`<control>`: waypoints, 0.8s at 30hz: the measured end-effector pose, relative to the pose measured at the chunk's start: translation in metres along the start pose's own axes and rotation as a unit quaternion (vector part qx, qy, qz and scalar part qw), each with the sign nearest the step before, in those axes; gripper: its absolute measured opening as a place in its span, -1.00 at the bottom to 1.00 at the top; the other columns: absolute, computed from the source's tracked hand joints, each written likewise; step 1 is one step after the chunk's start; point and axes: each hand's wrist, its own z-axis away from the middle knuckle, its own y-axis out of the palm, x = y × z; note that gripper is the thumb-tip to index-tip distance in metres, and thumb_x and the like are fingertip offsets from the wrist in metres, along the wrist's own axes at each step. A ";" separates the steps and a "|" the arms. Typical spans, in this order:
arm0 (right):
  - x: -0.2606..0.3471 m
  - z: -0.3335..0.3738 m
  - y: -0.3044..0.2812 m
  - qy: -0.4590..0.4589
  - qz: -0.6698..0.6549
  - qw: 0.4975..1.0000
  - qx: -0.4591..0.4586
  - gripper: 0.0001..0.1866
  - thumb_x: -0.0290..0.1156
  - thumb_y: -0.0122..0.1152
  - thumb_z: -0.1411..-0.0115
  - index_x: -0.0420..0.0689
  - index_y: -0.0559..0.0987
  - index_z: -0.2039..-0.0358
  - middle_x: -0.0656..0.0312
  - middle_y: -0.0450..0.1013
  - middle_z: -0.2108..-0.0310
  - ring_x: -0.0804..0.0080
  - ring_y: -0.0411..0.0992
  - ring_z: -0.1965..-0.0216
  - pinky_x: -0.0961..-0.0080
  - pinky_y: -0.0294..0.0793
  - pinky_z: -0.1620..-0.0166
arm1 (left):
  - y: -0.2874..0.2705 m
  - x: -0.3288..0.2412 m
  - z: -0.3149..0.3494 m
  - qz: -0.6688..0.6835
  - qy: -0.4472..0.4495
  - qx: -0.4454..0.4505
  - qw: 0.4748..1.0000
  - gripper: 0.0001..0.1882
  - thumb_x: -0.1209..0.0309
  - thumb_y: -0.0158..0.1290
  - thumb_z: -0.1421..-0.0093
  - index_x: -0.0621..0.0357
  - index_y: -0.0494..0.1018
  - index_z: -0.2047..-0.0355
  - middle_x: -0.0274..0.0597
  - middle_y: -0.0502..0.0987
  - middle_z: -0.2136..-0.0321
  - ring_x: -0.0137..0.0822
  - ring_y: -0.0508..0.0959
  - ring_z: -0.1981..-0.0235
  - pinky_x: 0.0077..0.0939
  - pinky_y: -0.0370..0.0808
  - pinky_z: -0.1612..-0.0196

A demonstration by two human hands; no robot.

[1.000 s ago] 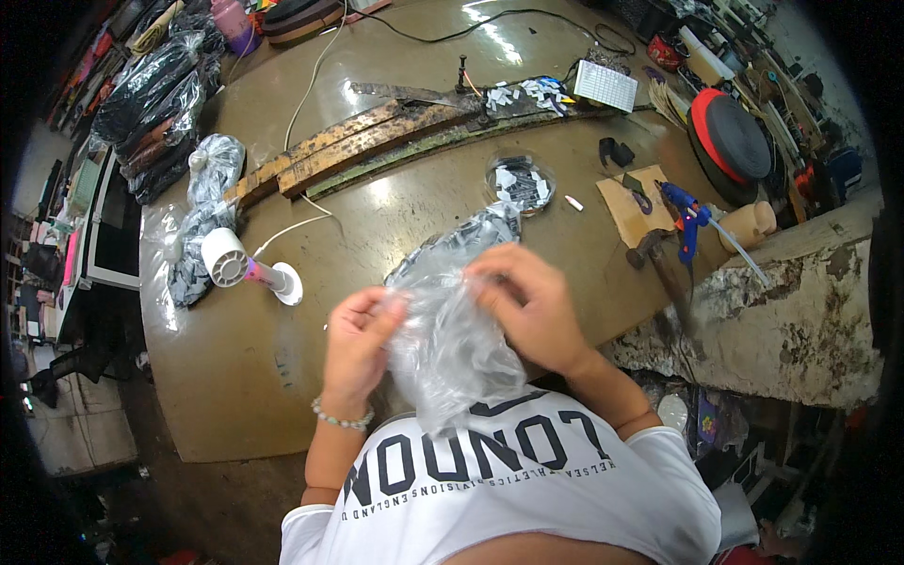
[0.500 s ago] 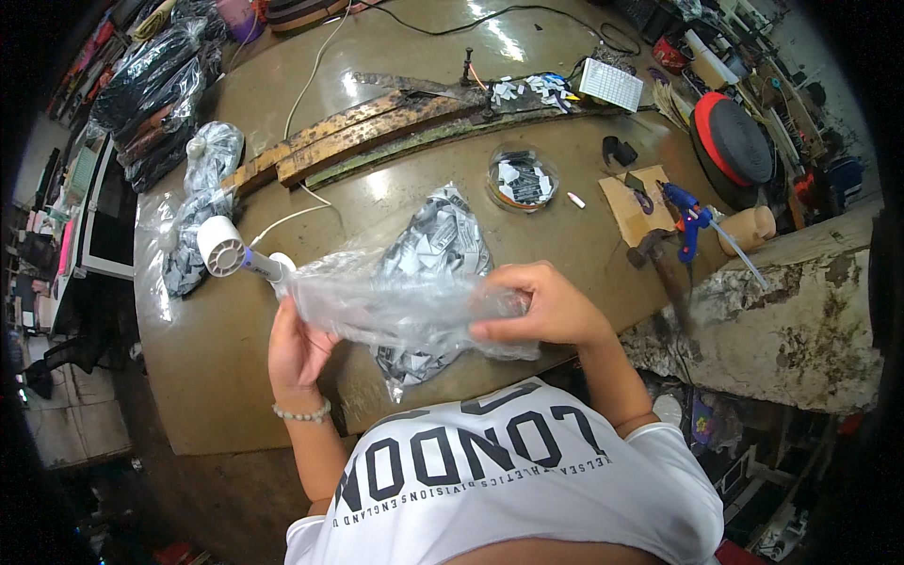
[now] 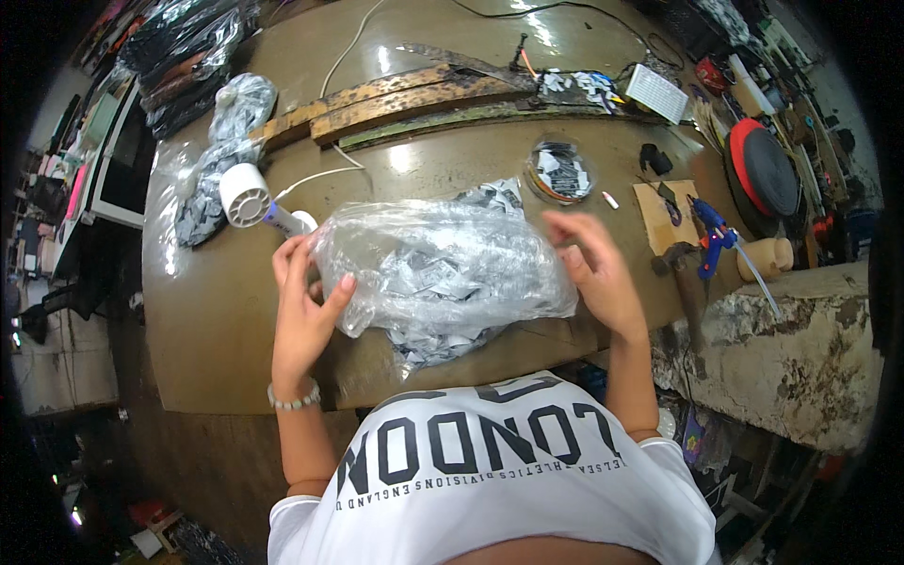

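A crinkled clear plastic bag (image 3: 363,240) spans the space between my hands. My left hand (image 3: 306,306) pinches its left end, thumb in front and fingers partly behind. At the right end, my right hand (image 3: 603,278) has its fingers apart beside the plastic, slightly blurred, and I see nothing held in it. Under the clear bag lies another bag filled with small grey and white label-like pieces (image 3: 433,347); its top and bottom stick out, and the middle shows through the plastic.
A small white handheld fan (image 3: 246,195) is left of my left hand. Wooden bars (image 3: 377,108) cross the table behind. On the right are a round tub of labels (image 3: 560,171), a blue glue gun (image 3: 718,240), a hammer (image 3: 692,282) and a black-and-red webbing roll (image 3: 767,169).
The clear bag, bunched into a narrow band before, is now spread wider. My right hand has let go of its right end and opened. The view has shifted a little.
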 end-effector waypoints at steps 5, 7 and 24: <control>0.024 -0.005 0.009 -0.087 -0.001 0.996 -0.033 -0.42 -0.14 0.21 -0.03 -0.13 0.36 -0.04 0.12 0.27 0.02 0.34 0.28 0.03 0.43 0.32 0.05 | -0.010 -0.026 0.046 0.321 -0.279 0.127 0.896 -0.35 0.25 -0.12 -0.25 0.02 -0.23 -0.20 0.01 0.30 0.13 -0.30 0.53 0.34 -0.68 0.40 0.68; 0.026 -0.009 0.032 -0.098 0.085 0.989 0.066 -0.48 -0.20 0.19 -0.06 -0.13 0.37 -0.01 0.12 0.33 0.07 0.37 0.32 0.07 0.40 0.34 0.07 | 0.007 -0.028 0.054 0.425 -0.267 0.193 0.843 -0.35 0.25 -0.16 -0.27 -0.01 -0.30 -0.21 0.08 0.27 0.04 -0.22 0.52 0.25 -0.60 0.46 0.62; -0.020 0.006 0.004 0.092 -0.512 0.854 -0.004 -0.43 -0.27 -0.01 -0.18 -0.24 0.15 -0.14 0.10 0.29 0.01 0.36 0.32 0.08 0.37 0.30 0.01 | 0.040 0.004 0.003 0.258 -0.088 -0.119 0.955 -0.70 0.38 -0.10 -0.19 0.13 0.23 0.06 -0.15 0.38 0.27 -0.27 0.43 0.26 -0.51 0.40 0.27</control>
